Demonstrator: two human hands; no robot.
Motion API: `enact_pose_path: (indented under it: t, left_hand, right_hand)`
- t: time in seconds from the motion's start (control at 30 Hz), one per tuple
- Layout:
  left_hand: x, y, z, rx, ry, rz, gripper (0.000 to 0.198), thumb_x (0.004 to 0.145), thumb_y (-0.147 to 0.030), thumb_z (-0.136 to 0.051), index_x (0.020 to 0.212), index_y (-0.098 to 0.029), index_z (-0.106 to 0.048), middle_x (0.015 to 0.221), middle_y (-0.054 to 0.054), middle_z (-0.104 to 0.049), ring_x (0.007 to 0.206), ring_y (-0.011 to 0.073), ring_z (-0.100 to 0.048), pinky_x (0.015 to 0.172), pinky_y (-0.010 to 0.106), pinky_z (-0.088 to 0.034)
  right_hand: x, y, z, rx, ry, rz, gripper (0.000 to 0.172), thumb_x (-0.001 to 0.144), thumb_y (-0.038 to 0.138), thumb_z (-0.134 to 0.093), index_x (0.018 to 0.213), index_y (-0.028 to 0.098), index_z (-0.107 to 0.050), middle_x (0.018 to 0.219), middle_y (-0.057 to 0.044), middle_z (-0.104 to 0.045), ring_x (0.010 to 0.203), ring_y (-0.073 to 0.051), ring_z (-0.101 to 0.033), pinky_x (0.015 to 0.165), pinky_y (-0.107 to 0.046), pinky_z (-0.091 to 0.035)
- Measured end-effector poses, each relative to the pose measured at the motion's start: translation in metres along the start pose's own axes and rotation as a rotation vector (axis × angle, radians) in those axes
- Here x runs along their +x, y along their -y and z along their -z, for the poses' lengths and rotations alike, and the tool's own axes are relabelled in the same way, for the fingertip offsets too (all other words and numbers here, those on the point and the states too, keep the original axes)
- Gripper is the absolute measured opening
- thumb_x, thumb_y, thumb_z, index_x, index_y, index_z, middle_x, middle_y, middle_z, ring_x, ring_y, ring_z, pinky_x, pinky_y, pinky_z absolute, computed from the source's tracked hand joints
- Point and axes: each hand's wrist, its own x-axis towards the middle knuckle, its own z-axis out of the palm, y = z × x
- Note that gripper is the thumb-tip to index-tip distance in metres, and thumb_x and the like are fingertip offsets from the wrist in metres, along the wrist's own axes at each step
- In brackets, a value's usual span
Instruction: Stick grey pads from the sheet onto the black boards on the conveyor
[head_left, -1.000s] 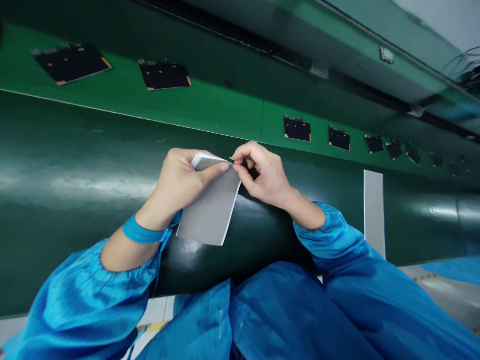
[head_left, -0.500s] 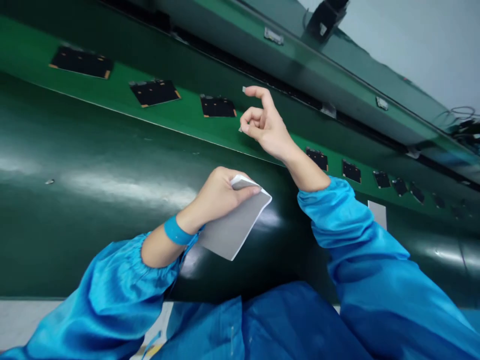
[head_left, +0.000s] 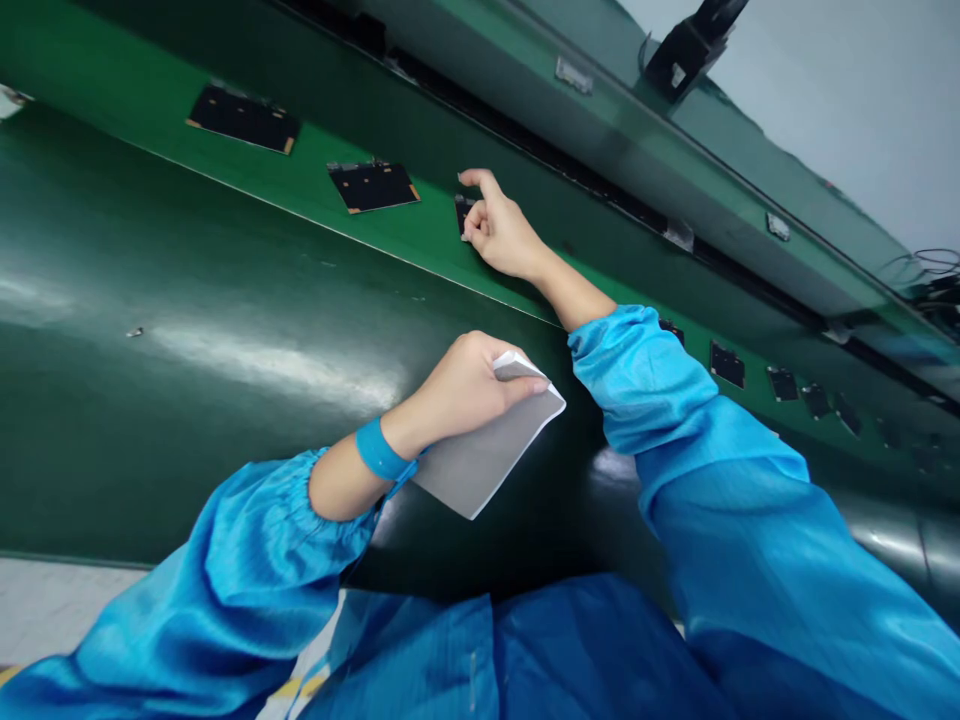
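Note:
My left hand (head_left: 476,385) is closed on a folded grey sheet (head_left: 484,455) with white edges, its thumb lying across the top and the sheet hanging down over the bench. My right hand (head_left: 499,225) reaches over the green belt (head_left: 435,235). Its index finger is stretched out with a tiny grey piece (head_left: 460,178) at the tip. Thumb and curled fingers are pinched together, with another small light piece (head_left: 465,238) at the thumb tip. Right behind these fingers lies a black panel (head_left: 460,212), partly covered by the hand.
Other black panels with copper-coloured corners, such as this one (head_left: 375,187) and another (head_left: 244,118), lie along the belt on both sides. A dark green bench surface (head_left: 225,430) is in front, with a small bit (head_left: 135,332) on it. A black stand (head_left: 694,50) rises behind.
My right hand has shifted left over the belt and now partly covers a black panel. The view has swung, so the panels appear further right. My left hand keeps hold of the sheet.

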Motion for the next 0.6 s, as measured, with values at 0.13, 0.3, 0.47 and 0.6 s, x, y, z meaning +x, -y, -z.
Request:
enact_pose_path:
  t: [0.13, 0.3, 0.47, 0.6]
  left_hand:
    - [-0.001, -0.002, 0.0, -0.009, 0.005, 0.015, 0.024, 0.083, -0.042, -0.082, 0.084, -0.018, -0.086, 0.078, 0.005, -0.081, 0.072, 0.0207, -0.072, 0.062, 0.028, -0.049]
    - [0.0, 0.0, 0.0, 0.007, -0.002, -0.008, 0.023, 0.084, -0.042, -0.082, 0.085, -0.019, -0.086, 0.08, 0.005, -0.082, 0.075, 0.0213, -0.073, 0.064, 0.028, -0.05]
    - [0.001, 0.001, 0.0, 0.012, -0.002, -0.024, 0.022, 0.085, -0.041, -0.083, 0.086, -0.019, -0.086, 0.082, 0.004, -0.083, 0.077, 0.0214, -0.074, 0.065, 0.028, -0.051]
    - [0.001, 0.001, 0.0, 0.022, -0.002, -0.023, 0.021, 0.086, -0.04, -0.083, 0.086, -0.02, -0.086, 0.081, 0.004, -0.082, 0.075, 0.0205, -0.073, 0.063, 0.027, -0.049]
  right_hand:
    - [-0.002, -0.007, 0.003, -0.027, -0.016, 0.007, 0.06, 0.089, 0.024, -0.071, 0.142, 0.027, -0.044, 0.086, 0.001, -0.066, 0.079, -0.02, -0.061, 0.081, -0.035, -0.05]
    - [-0.005, -0.014, 0.008, -0.055, -0.003, 0.014, 0.06, 0.089, 0.022, -0.069, 0.143, 0.023, -0.044, 0.082, 0.002, -0.064, 0.08, -0.021, -0.063, 0.084, -0.036, -0.052]
    - [-0.008, -0.026, 0.012, -0.055, 0.011, 0.024, 0.057, 0.089, 0.021, -0.07, 0.142, 0.022, -0.046, 0.081, 0.002, -0.064, 0.08, -0.02, -0.063, 0.086, -0.036, -0.052]
    - [-0.013, -0.034, 0.015, -0.088, 0.001, 0.031, 0.055, 0.09, 0.019, -0.069, 0.141, 0.019, -0.048, 0.08, 0.001, -0.064, 0.081, -0.021, -0.063, 0.088, -0.038, -0.053]
